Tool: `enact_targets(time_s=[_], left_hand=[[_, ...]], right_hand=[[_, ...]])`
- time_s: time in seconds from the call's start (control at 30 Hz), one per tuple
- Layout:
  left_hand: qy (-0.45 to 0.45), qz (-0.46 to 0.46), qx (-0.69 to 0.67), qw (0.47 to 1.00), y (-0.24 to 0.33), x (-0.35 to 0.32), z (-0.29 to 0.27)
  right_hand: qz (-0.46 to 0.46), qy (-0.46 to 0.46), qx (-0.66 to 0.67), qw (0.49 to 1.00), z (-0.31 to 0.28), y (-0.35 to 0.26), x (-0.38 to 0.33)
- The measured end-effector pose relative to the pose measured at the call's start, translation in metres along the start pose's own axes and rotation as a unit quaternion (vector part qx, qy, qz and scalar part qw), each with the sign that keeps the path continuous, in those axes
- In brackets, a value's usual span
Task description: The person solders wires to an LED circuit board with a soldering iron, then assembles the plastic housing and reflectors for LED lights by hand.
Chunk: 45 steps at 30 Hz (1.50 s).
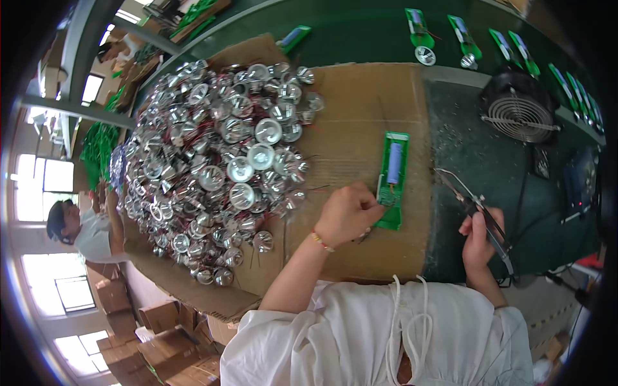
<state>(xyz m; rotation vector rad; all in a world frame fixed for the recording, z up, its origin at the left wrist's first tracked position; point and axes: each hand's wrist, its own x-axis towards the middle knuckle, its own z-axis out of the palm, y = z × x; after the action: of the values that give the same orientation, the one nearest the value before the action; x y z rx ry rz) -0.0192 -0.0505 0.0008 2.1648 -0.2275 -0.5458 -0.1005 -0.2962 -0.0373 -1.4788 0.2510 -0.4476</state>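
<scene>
On the cardboard sheet in front of me lies a green plastic casing (390, 183) with a lilac battery cell (394, 161) and a small circuit board at its lower half. My left hand (351, 212) is closed at the casing's left edge, its fingertips pinched beside the board. Something small and shiny peeks out under that hand; the fingers hide what they hold. To the right, my right hand (479, 238) grips a soldering iron (477, 204) with a dark handle. Its thin metal tip points up and left, apart from the casing.
A big heap of silver reflector lamps (219, 161) with red wires fills the cardboard (360, 96) at left. A fan with a round grille (521, 118) stands at right. More green casings (463, 37) line the far shelf. A person (90, 228) works at far left.
</scene>
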Motion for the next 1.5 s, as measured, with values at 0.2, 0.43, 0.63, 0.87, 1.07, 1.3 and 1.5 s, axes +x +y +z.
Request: enact_targets(time_s=[0.2, 0.43, 0.63, 0.87, 1.07, 1.3, 1.5], left_hand=[[-0.003, -0.020, -0.024, 1.000, 0.000, 0.001, 0.003], [0.000, 0.021, -0.035, 0.999, -0.002, -0.001, 0.002], [0.003, 0.014, -0.051, 0.999, -0.005, -0.001, 0.004], [-0.002, 0.005, -0.058, 0.998, 0.001, 0.001, 0.003], [0.004, -0.006, -0.063, 0.998, 0.001, 0.000, 0.003], [-0.065, 0.004, -0.027, 0.998, 0.022, -0.012, -0.020], [-0.055, 0.039, 0.167, 0.984, 0.011, -0.012, -0.010]], right_hand=[[0.028, 0.013, 0.003, 1.000, 0.001, 0.003, 0.003], [0.030, 0.002, -0.002, 1.000, 0.003, 0.003, 0.003], [0.042, -0.017, 0.004, 0.999, 0.001, 0.000, 0.004], [0.055, -0.025, 0.004, 0.998, 0.000, -0.002, 0.006], [0.062, -0.034, 0.008, 0.997, 0.000, -0.003, 0.006], [0.078, -0.037, 0.007, 0.996, -0.001, -0.003, 0.005], [0.076, -0.044, 0.018, 0.996, 0.001, -0.004, 0.006]])
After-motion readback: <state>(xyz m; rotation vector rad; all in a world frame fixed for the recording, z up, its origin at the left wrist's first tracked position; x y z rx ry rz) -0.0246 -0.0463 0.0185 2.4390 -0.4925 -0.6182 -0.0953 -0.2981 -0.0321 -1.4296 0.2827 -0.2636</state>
